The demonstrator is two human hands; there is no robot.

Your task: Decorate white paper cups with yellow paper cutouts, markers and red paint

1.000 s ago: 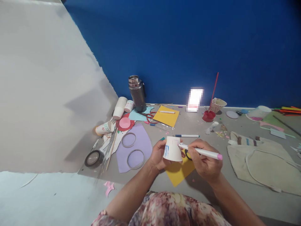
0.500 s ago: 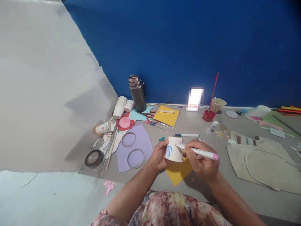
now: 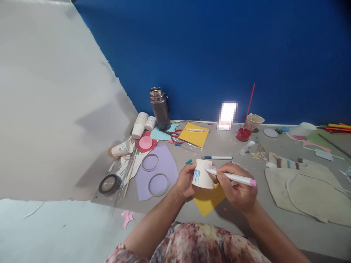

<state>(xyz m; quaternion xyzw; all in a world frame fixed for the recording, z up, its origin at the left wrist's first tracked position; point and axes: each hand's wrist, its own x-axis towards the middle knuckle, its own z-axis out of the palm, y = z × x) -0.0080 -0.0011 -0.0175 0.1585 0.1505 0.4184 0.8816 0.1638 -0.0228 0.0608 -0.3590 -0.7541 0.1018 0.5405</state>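
Observation:
My left hand (image 3: 184,180) grips a small white paper cup (image 3: 202,174), held upside down above the grey table, with blue marks on its left side. In my right hand (image 3: 238,188) is a white marker with a pink end (image 3: 236,178), and its tip touches the cup's side. A yellow paper sheet (image 3: 206,201) lies on the table right under both hands. Another white marker (image 3: 218,157) lies just beyond the cup.
A purple sheet with two rings (image 3: 157,171), tape roll (image 3: 109,183), paper cups (image 3: 140,125), steel flask (image 3: 160,108) and scissors (image 3: 174,135) crowd the left. Red paint pot (image 3: 242,134) and brush cup (image 3: 253,121) stand behind. A cloth bag (image 3: 307,188) lies right. White paper (image 3: 49,109) rises at left.
The cup turned slightly in my left hand and the marker tip shifted a little across its side. Both hands stay in the same place above the yellow sheet.

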